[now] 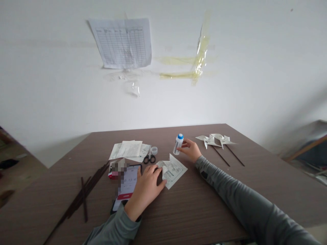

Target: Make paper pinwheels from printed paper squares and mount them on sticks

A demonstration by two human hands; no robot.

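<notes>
Two pinwheels (206, 140) lie at 2 o'clock from the paper (176, 171), their sticks pointing to 4 o'clock. Around the same paper, the scissors (149, 156) and a clear cap (154, 150) sit at 10 o'clock, with loose sheets (126, 149) beyond them. A red-edged box (112, 175) is at 9, the phone (130, 182) between 8 and 9, and dark sticks (89, 187) farther out toward 9. The left hand (148, 182) overlaps the phone's right side and covers part of the paper.

The paper lies on the table (194, 211), pale and printed, its near-left part folded, one corner pointing to 12. Left fingers rest loosely apart on its left edge. At 12 o'clock the right hand (191, 150) holds the white, blue-topped bottle (178, 145) between thumb and fingers, nearly upright.

The bottle's dark label is unreadable, as is the paper's print. The phone shows "13:4", partly masked, above a red button. On the wall, at 11, a list (124, 44) has ruled columns too faint to read.
</notes>
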